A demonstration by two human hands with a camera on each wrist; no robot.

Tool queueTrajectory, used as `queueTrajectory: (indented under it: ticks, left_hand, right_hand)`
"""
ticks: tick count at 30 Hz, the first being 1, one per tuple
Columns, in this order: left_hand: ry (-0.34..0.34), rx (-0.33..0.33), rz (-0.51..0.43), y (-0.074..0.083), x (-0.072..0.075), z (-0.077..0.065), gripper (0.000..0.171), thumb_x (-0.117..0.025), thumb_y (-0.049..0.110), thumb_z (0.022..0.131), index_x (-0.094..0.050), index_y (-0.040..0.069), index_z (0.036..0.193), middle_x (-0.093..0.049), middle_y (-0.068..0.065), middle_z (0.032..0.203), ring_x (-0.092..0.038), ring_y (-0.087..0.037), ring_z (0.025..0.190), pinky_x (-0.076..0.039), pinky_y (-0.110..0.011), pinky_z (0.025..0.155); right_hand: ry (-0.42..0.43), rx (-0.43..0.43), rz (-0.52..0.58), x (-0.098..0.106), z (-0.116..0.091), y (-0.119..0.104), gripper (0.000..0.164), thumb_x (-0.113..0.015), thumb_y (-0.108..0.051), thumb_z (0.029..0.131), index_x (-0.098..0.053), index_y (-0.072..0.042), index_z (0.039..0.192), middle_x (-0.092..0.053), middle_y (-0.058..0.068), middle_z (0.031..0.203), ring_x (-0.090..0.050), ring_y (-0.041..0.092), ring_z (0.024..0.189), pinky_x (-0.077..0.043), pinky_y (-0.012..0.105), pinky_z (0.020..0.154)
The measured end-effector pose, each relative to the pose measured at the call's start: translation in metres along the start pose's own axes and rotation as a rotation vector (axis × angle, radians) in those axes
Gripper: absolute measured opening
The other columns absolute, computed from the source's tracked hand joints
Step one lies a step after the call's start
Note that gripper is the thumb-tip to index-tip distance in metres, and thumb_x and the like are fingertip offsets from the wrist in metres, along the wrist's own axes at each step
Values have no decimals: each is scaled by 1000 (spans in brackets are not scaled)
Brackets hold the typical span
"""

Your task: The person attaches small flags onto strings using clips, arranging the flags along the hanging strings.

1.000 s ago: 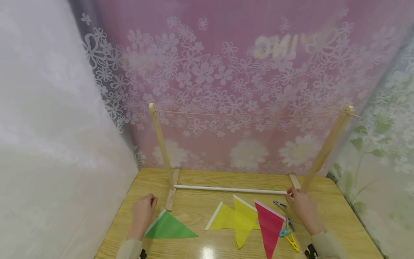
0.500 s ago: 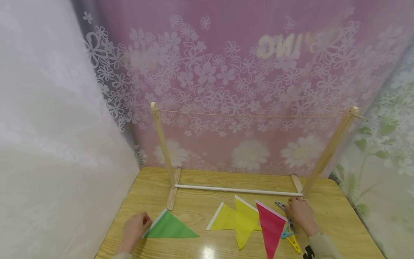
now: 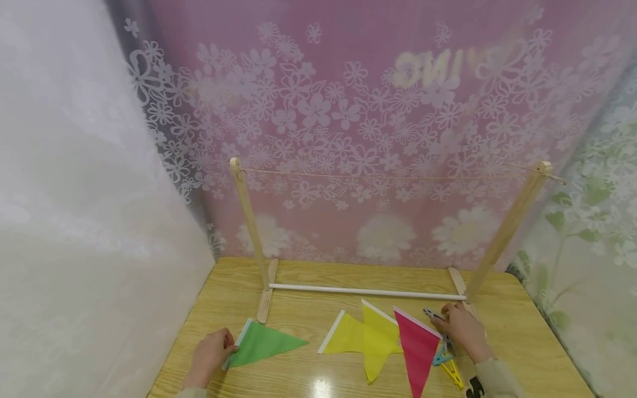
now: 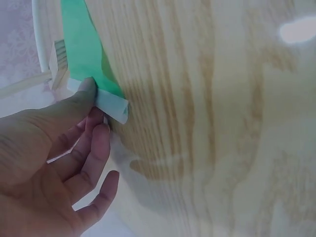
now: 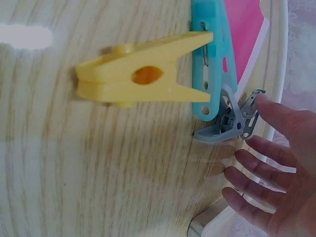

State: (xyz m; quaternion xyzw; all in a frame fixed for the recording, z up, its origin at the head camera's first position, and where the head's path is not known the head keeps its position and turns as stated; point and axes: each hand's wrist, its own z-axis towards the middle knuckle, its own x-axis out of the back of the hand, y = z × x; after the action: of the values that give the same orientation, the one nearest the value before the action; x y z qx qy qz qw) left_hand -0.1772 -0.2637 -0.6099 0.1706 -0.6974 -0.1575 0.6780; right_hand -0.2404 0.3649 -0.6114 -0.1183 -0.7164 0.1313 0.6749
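My left hand [image 3: 211, 351] pinches the white edge of a green triangular pennant [image 3: 269, 342] between thumb and forefinger; in the left wrist view the thumb lies on top of that strip. Over to the right, my right hand [image 3: 465, 331] has thumb and forefinger at opposite ends of a grey clothespin [image 5: 252, 113], with the other fingers extended. A second grey clothespin [image 5: 222, 123], a turquoise one [image 5: 210, 64] and a yellow one [image 5: 143, 71] lie close beside it. Two yellow pennants [image 3: 380, 334] and a red pennant [image 3: 417, 345] rest on the table between the hands.
A wooden stand has a left post [image 3: 250, 226], a right post [image 3: 507, 232] and a white bar [image 3: 363, 291] along the base. Thin string [image 3: 368, 177] runs between the post tops. The wood-grain table [image 3: 298, 381] is enclosed by flowered curtains [image 3: 348, 121].
My left hand moved down and left, then took hold of the green pennant, whose edge has turned and lifted slightly. My right hand left the bar's end for the grey clothespin.
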Motion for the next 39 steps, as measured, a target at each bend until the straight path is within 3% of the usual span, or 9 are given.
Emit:
queueTrajectory:
  ticks: [8,16,22,29,39]
  left_hand:
    - [5,-32,7,2,1,0,26,-83,16,84,-59,13,75,-53,6,65,-47,-11,58,-40,-29,52]
    - [23,-60,-39,-3,3,4,19,-80,15,87,-63,16,80,-65,6,72,-56,-11,61,-45,-31,54]
    - [79,-89,-113,-1,5,13,9,-77,18,90,-69,19,86,-72,5,79,-67,-12,69,-54,-34,59]
    - [96,-97,-126,16,12,24,5,-75,22,92,-75,18,92,-73,5,83,-62,-9,66,-50,-29,57]
    - [85,-186,-199,33,15,36,22,-67,-3,94,-77,8,110,-76,-8,105,-72,-25,91,-58,-39,74]
  right_hand:
    - [-48,-31,-10,1,3,2,37,-77,-30,88,-67,2,103,-60,11,91,-59,19,70,-51,40,61]
    - [-60,-15,-2,4,-1,0,31,-76,-20,88,-66,5,103,-62,7,84,-59,16,67,-50,37,59]
    - [-3,-18,20,8,-3,-5,31,-72,-18,90,-64,6,108,-67,11,87,-60,19,68,-51,42,60]
    - [78,-16,81,11,-3,-15,33,-72,-20,93,-61,5,112,-71,21,105,-70,29,80,-54,43,62]
    - [123,75,163,18,-10,-29,31,-71,-13,93,-61,5,116,-69,27,110,-73,37,86,-58,46,67]
